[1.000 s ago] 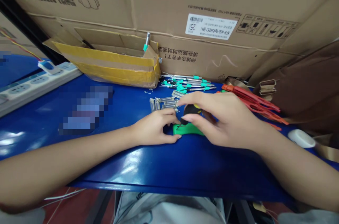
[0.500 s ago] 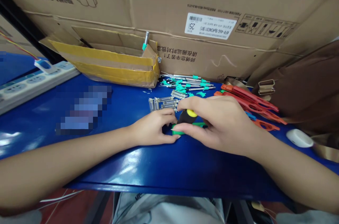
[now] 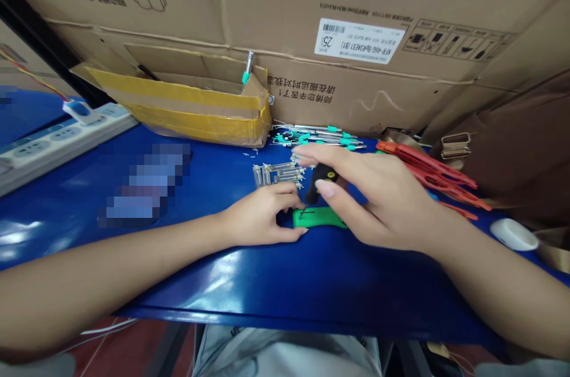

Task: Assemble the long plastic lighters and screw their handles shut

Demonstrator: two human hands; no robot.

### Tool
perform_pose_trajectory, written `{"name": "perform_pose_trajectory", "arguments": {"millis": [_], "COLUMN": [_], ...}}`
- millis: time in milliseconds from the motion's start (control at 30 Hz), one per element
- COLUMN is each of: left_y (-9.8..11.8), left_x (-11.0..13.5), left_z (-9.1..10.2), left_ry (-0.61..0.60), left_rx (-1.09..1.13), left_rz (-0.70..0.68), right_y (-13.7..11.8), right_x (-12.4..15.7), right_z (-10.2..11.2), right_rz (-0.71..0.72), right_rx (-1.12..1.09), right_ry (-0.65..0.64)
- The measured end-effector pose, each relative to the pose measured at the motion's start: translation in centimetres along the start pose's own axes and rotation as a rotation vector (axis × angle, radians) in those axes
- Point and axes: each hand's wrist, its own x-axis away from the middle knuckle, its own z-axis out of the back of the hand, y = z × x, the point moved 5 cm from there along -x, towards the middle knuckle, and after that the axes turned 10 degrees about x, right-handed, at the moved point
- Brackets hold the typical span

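A long, rounded green plastic piece (image 3: 319, 218) lies flat on the blue table. My left hand (image 3: 267, 215) pinches its left end between thumb and fingers. Above it, my right hand (image 3: 383, 199) has its thumb and fingers around the black handle of a screwdriver (image 3: 317, 180), with yellow marks on the handle's end. The thin shaft slants down to the left end of the green piece; whether the tip sits in a hole or on a screw is too small to tell. My right fingers partly hide the handle and cover the green piece's right end.
Small clear parts (image 3: 285, 174) lie behind my left hand. Metal rods with green ends (image 3: 329, 135) lie further back. Red plastic pieces (image 3: 439, 172) and a white case (image 3: 514, 234) are at right. A yellow-taped box (image 3: 187, 110), a blurred dark object (image 3: 146, 184) and a power strip (image 3: 57, 139) are at left.
My right thumb and fingers have loosened and spread around the screwdriver handle, so more of the shaft and green piece shows. My left hand keeps its pinch. The view shifts slightly.
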Motion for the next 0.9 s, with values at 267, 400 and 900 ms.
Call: {"name": "perform_pose_trajectory", "arguments": {"millis": [267, 400, 900], "left_y": [-0.12, -0.10, 0.26], "left_x": [0.00, 0.10, 0.02], "left_z": [-0.05, 0.04, 0.27], "left_ry": [-0.014, -0.007, 0.004], "left_rx": [0.000, -0.017, -0.033], "left_rz": [0.034, 0.020, 0.035], "right_y": [0.08, 0.49, 0.02], "right_x": [-0.01, -0.15, -0.19], "right_z": [-0.28, -0.41, 0.45], "right_rz": [0.031, -0.014, 0.024], "right_rx": [0.070, -0.007, -0.076], "right_ry": [-0.020, -0.035, -0.077]}}
